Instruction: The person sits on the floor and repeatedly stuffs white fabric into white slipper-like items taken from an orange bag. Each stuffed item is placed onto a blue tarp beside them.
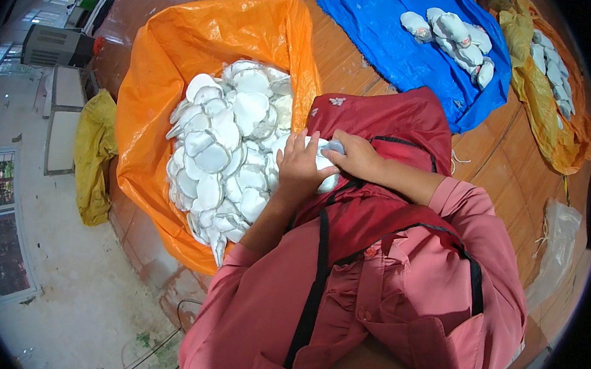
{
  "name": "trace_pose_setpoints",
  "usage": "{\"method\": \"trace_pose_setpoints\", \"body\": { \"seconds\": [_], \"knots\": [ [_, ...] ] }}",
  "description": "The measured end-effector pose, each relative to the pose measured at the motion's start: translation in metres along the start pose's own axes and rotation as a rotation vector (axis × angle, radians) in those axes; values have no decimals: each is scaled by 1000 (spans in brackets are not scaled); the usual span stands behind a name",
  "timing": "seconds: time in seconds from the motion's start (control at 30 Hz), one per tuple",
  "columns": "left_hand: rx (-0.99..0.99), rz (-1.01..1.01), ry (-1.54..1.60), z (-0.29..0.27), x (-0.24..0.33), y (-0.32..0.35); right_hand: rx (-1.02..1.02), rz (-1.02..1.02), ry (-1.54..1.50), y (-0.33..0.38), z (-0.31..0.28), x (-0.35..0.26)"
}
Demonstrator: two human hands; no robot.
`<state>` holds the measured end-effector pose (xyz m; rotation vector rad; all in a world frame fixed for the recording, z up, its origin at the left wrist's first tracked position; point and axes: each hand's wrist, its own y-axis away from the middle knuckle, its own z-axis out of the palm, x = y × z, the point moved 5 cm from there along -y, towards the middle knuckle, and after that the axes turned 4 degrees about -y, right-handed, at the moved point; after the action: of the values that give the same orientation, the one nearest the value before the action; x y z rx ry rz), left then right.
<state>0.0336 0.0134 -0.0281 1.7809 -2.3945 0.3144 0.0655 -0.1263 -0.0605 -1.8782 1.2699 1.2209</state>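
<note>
My left hand (298, 165) lay flat over a small stack of white pads (325, 164), fingers spread and curled lightly on top, pressing the stack down rather than gripping it from the side. My right hand (358, 156) came in from the other side, fingers closed around the far end of the same stack, thumb on top. So both hands were on one stack, held between them, right at the edge of my lap.

The stack rested on the dark red cloth (384, 122) over my knees, just beside the orange bag (181, 44). That bag stood open to my left and was heaped with more loose white pads, the pile (225, 151) touching the stack I held. How many pads sat in my stack I could not tell; my fingers covered most of it.

Further off, a blue sheet (390, 39) lay on the wooden floor (505, 166) with finished bundles (453, 34) of the same white pads grouped on it. Beyond it, at the right, a yellow-orange bag (545, 100) held another row of bundles (554, 73). A yellow bag (93, 148) lay crumpled on the pale ground to the left of the orange one, well apart from my hands.
</note>
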Motion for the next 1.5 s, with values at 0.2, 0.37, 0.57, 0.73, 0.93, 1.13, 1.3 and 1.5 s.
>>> {"method": "trace_pose_setpoints", "body": {
  "seconds": [0.2, 0.37, 0.57, 0.73, 0.93, 1.13, 1.3, 1.5],
  "knots": [
    [45, 168, 187, -2, 6, -7, -474, 63, 498, -19, -21, -25],
    [-10, 196, 169, 9, -1, -14, -610, -28, 584, -29, -8, -20],
    [-107, 156, 257, 23, -13, -22, -551, -173, 333, -21, -3, 2],
    [-164, 85, 311, 32, -21, -23, -560, -219, 144, -15, -9, 3],
    [-119, 37, 308, 44, -26, -17, -532, -57, -208, -6, -10, 37],
    [33, 75, 271, 34, -22, -11, -623, 353, -634, -10, 5, 77],
    [54, 94, 246, 35, -24, -11, -634, 323, -512, -17, -3, 72],
    [83, 88, 199, 33, -21, -11, -420, -74, 39, -12, -20, 38]
  ]
}}
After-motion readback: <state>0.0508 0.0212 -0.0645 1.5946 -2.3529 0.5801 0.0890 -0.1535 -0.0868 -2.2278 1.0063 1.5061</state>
